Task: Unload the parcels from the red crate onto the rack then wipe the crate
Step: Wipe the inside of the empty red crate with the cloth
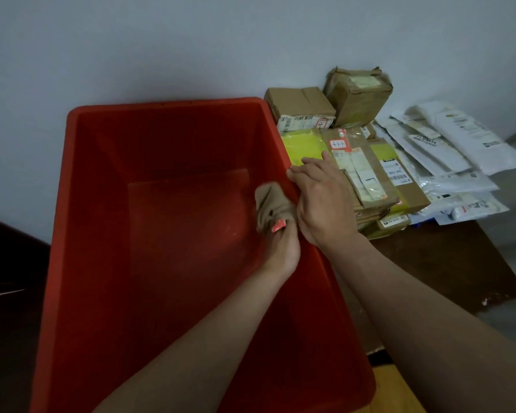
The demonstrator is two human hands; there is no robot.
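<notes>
The red crate [161,104] fills the middle of the view and holds no parcels. My left hand [282,248] reaches inside it and grips a crumpled brownish cloth [273,202], pressed against the crate's right inner wall. My right hand [325,204] holds the crate's right rim, fingers over the edge and thumb touching a parcel beside it. The brown and yellow parcels [367,162] lie stacked on the dark surface [444,263] right of the crate.
Two cardboard boxes [298,105] [358,96] stand against the wall behind the parcel stack. Several white mailer bags [447,144] are spread out further right. A dark piece of furniture [9,293] sits left of the crate.
</notes>
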